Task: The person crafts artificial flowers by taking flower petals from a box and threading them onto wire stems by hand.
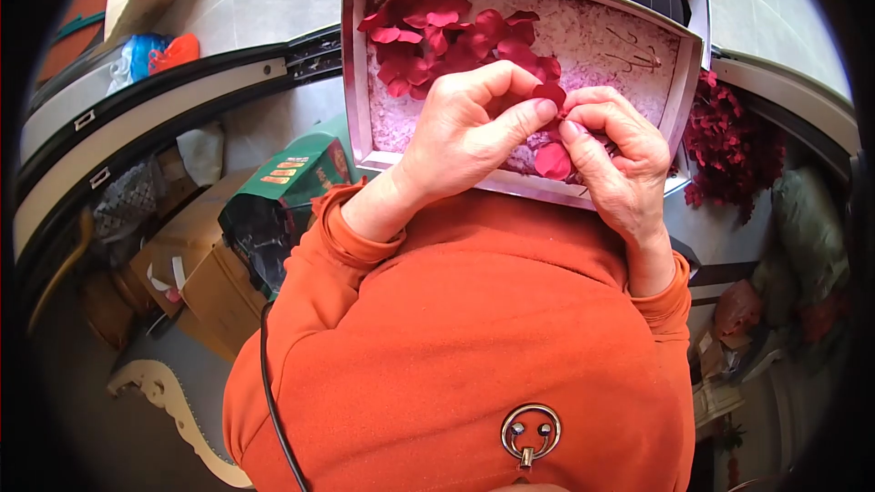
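Observation:
Above the shallow box (354, 82) on my lap, both hands meet at a red artificial flower (552, 161). My left hand (469, 132) pinches one of its petals between thumb and forefinger. Close beside it, the fingertips of my right hand (620, 150) are closed on the flower's middle; the exact grip point is hidden by the fingers. Several loose red artificial petals (437, 32) are heaped in the left part of the box. A few thin dark stems (635, 55) lie at its right, over a pale pink, speckled bottom.
A bunch of red artificial flowers (734, 141) lies on the floor right of the box. To the left are a green printed bag (296, 178) and a cardboard box (219, 296). A door track (228, 73) crosses the floor. A dark cord (273, 392) hangs along my left side.

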`<state>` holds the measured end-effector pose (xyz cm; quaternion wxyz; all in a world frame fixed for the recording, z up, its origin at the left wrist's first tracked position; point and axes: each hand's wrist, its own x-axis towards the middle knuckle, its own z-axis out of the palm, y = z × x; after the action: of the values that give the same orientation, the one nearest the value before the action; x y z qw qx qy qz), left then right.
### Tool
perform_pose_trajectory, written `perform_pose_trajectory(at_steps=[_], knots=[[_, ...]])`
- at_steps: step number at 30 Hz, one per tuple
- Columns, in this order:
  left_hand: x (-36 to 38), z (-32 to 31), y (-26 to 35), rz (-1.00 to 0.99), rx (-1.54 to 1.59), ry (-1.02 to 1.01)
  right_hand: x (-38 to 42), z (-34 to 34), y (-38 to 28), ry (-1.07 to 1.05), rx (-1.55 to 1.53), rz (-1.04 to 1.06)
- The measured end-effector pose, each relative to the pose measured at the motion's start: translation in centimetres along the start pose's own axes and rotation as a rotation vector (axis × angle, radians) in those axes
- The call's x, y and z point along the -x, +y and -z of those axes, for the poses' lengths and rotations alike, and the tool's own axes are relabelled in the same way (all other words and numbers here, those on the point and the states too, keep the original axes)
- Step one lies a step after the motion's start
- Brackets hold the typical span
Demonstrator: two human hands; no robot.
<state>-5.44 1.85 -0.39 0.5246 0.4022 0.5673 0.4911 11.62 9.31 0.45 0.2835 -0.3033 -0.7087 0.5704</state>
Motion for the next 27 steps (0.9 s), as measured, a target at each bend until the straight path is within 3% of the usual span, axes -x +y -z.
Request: perform_pose_trajectory(at_steps=[4, 6, 11, 20, 27], knots=[[0.2, -0.3, 0.4, 0.192, 0.217, 0.027, 0.1, 0.0, 0.1, 0.047, 0.129, 0.084], [0.2, -0.5, 0.3, 0.192, 0.227, 0.04, 0.3, 0.1, -0.2, 0.065, 0.226, 0.148], [0.2, -0.9, -0.4, 0.116, 0.183, 0.054, 0.5, -0.6, -0.8, 0.087, 0.235, 0.06], [0.2, -0.5, -0.5, 0.228, 0.372, -0.008, 0.7, -1.0, -0.5, 0.122, 0.19, 0.011], [0.3, -1.1, -0.6, 0.121, 0.291, 0.081, 0.5, -0.9, -0.6, 0.141, 0.437, 0.197]])
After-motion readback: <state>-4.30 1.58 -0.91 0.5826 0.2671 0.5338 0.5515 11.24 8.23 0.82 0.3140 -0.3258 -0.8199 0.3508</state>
